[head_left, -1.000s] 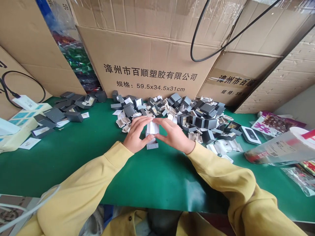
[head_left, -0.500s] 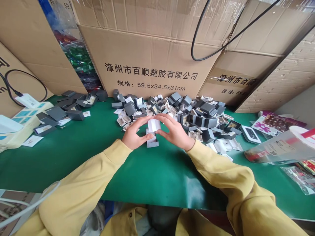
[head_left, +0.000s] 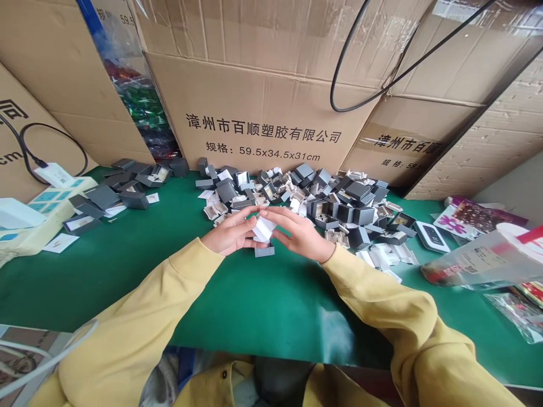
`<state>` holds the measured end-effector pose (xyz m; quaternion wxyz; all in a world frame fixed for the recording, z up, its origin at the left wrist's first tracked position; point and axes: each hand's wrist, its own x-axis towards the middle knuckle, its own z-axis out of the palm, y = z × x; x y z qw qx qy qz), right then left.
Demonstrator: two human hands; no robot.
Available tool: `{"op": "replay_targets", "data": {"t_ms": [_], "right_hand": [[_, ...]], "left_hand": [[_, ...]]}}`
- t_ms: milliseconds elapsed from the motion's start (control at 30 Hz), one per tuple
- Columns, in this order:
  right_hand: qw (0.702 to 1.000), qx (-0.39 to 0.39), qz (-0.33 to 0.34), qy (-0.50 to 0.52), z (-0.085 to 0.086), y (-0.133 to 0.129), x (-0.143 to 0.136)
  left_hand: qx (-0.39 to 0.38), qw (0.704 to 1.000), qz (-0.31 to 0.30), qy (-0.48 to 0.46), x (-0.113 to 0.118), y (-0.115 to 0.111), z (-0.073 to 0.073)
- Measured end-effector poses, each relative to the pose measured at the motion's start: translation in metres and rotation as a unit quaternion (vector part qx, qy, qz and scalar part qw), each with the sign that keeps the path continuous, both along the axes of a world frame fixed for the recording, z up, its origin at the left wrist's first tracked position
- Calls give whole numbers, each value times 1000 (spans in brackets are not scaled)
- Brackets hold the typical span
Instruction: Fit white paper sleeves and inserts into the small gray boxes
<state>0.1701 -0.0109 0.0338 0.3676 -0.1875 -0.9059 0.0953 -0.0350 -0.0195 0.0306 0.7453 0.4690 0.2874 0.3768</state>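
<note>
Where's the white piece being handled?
Head view, near centre: the white piece is between left hand and right hand, just above a grey box in frame.

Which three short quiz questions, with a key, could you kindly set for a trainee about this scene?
1. Which item is between the left hand and the right hand?
A) a black looped cable
B) a small white folded piece
C) a translucent plastic cup
2. True or false: the flat white rectangular device with a dark panel lies to the right of the heap of small dark grey boxes in the picture.
3. Fill in the blank: directly behind that heap stands a large brown ____ carton with black printing.

Key: 1. B. 2. True. 3. cardboard.
</note>
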Motion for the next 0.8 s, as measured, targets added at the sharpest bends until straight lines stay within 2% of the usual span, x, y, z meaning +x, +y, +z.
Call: {"op": "replay_targets", "data": {"t_ms": [100,167,300,367,433,500,567,600,667,700,800], "right_hand": [[1000,-1,11,4,-1,0,-1],[999,-29,10,27,-1,0,-3],[982,-154,-12,110,-1,-2,-6],[959,-225,-44,167,0,-4,-9],[920,-314,-75,222,0,-7,-12],[868,-420,-66,257,0,-11,-17],[824,-501,-23,262,1,-16,-21],[813,-520,-4,262,1,-19,-24],[810,-524,17,264,2,-22,-26],[814,-516,19,268,3,-23,-27],[827,-488,9,280,3,-22,-26]], "left_hand": [[-22,1000,7,-2,0,0,0],[-14,1000,13,-14,1,0,-2],[34,998,19,-39,4,0,-6],[81,994,62,-27,7,-1,-7],[177,972,152,15,10,-4,-9],[324,910,244,89,12,-6,-11],[481,811,281,178,12,-7,-14],[546,758,284,215,11,-6,-16],[635,669,281,264,10,-4,-18],[660,638,282,278,9,-3,-19],[690,586,296,306,9,1,-21]]}}
